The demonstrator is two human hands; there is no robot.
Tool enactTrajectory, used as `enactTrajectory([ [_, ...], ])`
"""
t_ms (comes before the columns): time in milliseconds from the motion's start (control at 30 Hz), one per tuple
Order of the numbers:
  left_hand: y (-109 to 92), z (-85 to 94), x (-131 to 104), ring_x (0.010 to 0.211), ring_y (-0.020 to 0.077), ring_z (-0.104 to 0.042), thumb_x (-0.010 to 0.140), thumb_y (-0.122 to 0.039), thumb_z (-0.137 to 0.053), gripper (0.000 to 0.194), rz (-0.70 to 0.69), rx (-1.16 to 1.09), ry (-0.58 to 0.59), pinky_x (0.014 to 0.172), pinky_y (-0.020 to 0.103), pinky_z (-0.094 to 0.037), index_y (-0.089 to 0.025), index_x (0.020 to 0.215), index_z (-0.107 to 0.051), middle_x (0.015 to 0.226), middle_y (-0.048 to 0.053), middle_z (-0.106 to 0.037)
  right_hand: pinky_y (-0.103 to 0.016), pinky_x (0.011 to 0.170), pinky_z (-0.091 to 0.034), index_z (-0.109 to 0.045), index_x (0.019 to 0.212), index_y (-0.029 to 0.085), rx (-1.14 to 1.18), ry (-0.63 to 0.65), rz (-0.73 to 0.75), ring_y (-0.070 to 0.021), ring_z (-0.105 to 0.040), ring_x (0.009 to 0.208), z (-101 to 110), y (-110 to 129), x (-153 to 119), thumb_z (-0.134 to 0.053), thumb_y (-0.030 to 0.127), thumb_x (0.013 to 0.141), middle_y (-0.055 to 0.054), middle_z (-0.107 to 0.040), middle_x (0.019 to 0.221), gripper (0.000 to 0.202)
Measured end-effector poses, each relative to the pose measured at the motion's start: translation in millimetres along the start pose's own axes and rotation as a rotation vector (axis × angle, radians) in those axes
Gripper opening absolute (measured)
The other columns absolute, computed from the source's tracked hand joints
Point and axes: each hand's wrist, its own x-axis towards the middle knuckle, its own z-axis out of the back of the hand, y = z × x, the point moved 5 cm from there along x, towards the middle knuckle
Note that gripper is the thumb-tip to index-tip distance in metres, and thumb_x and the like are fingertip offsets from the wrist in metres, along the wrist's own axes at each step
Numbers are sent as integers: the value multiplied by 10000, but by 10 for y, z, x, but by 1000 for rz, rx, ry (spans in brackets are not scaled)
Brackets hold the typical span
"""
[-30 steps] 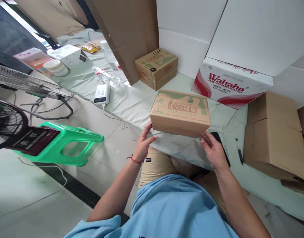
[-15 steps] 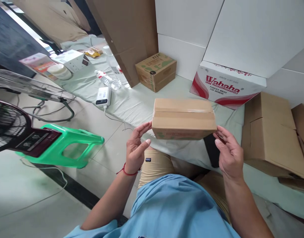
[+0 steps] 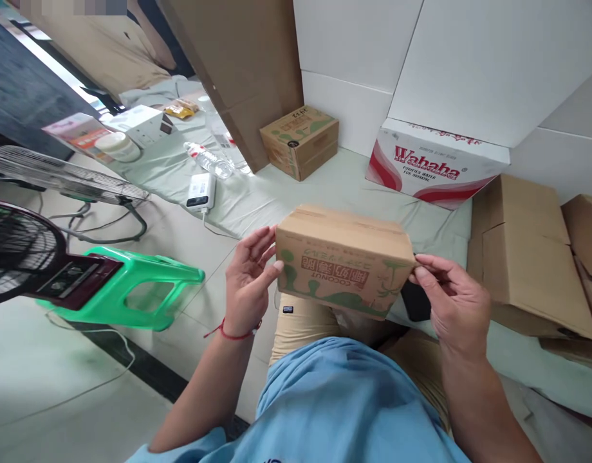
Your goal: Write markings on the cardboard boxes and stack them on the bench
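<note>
Centre of the frame, and here's the coconut carton [image 3: 344, 270], its upper edge smeared by blur, its underside out of sight, the lettering upside down! Just right of it, a dark flat object [image 3: 416, 302] is partly hidden by carton and hand. Far left, the fan [image 3: 26, 254] is cut off by the frame; far right, so is the rearmost of the open cartons [image 3: 540, 276].

Now the fingers: 2 hands, 1 carton! The left hand [image 3: 250, 283] grips the left end, loosely curved, thumb on the printed face, other fingertips partly concealed at the edge. The right hand [image 3: 457, 308] pinches the right corner, fingers nearly together.

Upper centre, a smaller printed carton [image 3: 303, 145] sits on the pale sheet [image 3: 358, 186], left of the Wahaha box [image 3: 434, 164]. Upper left, there's a power bank [image 3: 201, 191] with its cable plugged in.
</note>
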Motion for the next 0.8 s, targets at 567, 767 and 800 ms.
enactTrajectory([
  [567,810,18,516,707,116,-616,662,-756,-879,617,372,77,-190,631,204,-482,-196,835,-686,789,-19,-705,-510,1232,-483,-518,1615,334,191,299,-193,-290,-514,1528,-552,-866,-129,-595,641,1011,-78,-549,1644,682],
  [767,994,-345,98,637,193,-679,766,-699,-781,522,533,95,1,538,270,-525,-187,853,-733,723,42,-730,-619,1325,-292,-510,1615,388,-61,213,313,-358,-263,1666,-175,23,-127,-628,473,1026,-21,-229,1815,607],
  [800,1033,-423,-30,616,198,-679,767,-643,-797,471,561,102,53,520,275,-522,-182,845,-743,708,47,-730,-651,1313,-297,-472,1633,406,-113,191,388,-379,-259,1664,-122,151,-116,-649,455,1011,-18,-212,1819,648],
])
